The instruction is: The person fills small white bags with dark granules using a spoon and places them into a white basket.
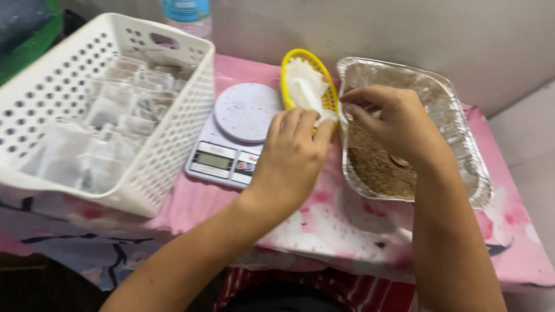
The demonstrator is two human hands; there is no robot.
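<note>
The left hand (292, 153) rests knuckles-up between the digital kitchen scale (236, 136) and the foil tray (462, 133) of brown granules (376, 164), fingers pressed together and pinching the lower end of a small white sachet (307, 95). The sachet's long axis runs from lower right to upper left, its far end pointing away into the yellow oval basket (289, 63). The right hand (393, 118) hovers over the tray's near-left corner, fingertips curled toward the sachet; whether they touch it cannot be told.
</note>
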